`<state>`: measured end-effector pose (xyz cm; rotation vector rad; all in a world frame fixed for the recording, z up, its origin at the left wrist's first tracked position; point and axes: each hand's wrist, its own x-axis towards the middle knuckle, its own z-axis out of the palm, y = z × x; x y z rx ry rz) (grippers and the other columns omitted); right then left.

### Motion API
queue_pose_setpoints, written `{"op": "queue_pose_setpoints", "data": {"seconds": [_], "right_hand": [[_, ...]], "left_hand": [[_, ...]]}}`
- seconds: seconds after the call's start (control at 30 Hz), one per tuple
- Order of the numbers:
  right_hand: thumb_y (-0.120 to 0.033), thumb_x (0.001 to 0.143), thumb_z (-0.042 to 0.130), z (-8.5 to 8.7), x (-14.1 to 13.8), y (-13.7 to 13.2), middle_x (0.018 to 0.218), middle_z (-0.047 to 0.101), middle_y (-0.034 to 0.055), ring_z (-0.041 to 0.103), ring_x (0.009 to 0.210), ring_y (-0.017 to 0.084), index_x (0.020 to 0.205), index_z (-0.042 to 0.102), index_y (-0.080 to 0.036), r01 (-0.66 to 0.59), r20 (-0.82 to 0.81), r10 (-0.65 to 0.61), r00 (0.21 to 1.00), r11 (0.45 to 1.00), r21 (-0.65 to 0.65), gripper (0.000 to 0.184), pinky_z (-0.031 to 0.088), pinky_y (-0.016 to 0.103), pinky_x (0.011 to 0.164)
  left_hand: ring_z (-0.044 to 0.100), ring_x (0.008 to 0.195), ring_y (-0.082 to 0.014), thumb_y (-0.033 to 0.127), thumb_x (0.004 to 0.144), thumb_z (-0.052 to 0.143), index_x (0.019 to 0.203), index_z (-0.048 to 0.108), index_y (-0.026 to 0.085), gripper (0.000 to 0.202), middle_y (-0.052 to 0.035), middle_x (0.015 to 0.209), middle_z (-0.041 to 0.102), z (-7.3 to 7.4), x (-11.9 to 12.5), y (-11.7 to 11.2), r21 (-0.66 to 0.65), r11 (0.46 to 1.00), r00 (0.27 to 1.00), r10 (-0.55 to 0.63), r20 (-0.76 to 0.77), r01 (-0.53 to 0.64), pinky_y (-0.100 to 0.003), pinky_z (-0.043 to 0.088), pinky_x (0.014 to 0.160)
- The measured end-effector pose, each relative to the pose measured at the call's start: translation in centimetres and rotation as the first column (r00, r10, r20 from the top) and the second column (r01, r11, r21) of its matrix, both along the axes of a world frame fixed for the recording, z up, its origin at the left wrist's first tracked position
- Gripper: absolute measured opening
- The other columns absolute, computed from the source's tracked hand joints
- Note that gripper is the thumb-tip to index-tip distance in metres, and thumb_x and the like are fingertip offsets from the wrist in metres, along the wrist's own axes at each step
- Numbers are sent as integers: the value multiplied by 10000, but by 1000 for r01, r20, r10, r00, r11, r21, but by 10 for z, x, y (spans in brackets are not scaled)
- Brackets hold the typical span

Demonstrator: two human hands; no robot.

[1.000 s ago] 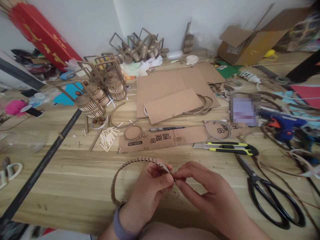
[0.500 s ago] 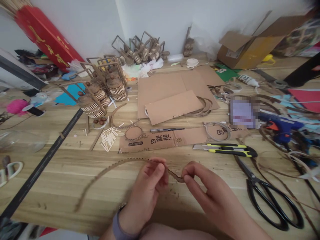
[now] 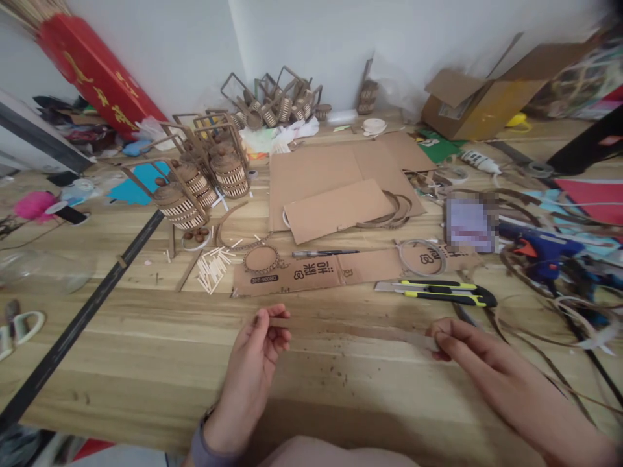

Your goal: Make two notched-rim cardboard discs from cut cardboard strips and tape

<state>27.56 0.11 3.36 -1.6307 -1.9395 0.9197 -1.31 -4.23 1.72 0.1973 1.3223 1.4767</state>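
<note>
A thin brown cardboard strip [image 3: 360, 331] stretches nearly straight between my two hands, smeared by motion and faint against the wood. My left hand [image 3: 257, 360] pinches its left end between thumb and fingers. At the other end, my right hand [image 3: 470, 353] grips it with thumb and forefinger. Just beyond the right hand lies a yellow-and-black utility knife [image 3: 440, 292], blade pointing left. The black-handled scissors are mostly covered by my right forearm. Small brown crumbs [image 3: 343, 373] dot the table below the strip.
Behind the hands lie a printed cardboard piece [image 3: 321, 280], a pen [image 3: 326, 253] and pale sticks [image 3: 214, 269]. Small lidded baskets [image 3: 180, 204] with tall handles stand at left. A blue glue gun [image 3: 545, 250] lies among strips at right. Larger cardboard sheets [image 3: 316, 172] lie farther back.
My hands have moved apart, left hand leftward and right hand rightward, drawing the curved strip out between them. My right forearm now covers most of the scissors.
</note>
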Motion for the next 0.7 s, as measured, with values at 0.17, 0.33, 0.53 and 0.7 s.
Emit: {"op": "queue_pose_setpoints", "data": {"seconds": [0.17, 0.33, 0.53, 0.7], "right_hand": [[-525, 830, 470, -3, 23, 2, 576, 666, 23, 671, 563, 238, 618, 555, -271, 42, 91, -43, 995, 999, 16, 341, 557, 308, 511], [-517, 813, 439, 0, 30, 5, 622, 702, 40, 691, 596, 269, 610, 555, -281, 63, 186, -67, 980, 998, 26, 332, 562, 348, 514], [-450, 791, 435, -2, 32, 9, 644, 714, 54, 687, 594, 259, 633, 575, -296, 68, 270, -71, 960, 997, 20, 261, 544, 353, 525], [-463, 818, 432, -14, 33, 10, 630, 686, 66, 674, 589, 271, 671, 590, -283, 71, 390, -106, 915, 992, 103, 281, 515, 382, 572]], "left_hand": [[590, 569, -88, 503, 466, 926, 802, 728, 115, 550, -63, 886, 721, -1, -2, 0, -19, 1000, 998, 3, -63, -4, -205, 471, 510], [541, 556, -103, 511, 571, 870, 854, 728, 119, 504, -26, 710, 654, -5, -3, -1, -21, 994, 982, -111, -155, 109, -211, 402, 485], [558, 585, -159, 463, 703, 757, 892, 710, 182, 342, 12, 612, 612, -5, -13, -5, -128, 941, 787, -331, -521, 312, -245, 428, 550], [639, 668, -221, 402, 728, 675, 763, 726, 230, 183, -36, 718, 720, -6, -14, -4, -259, 878, 562, -461, -687, 403, -286, 473, 615]]}}
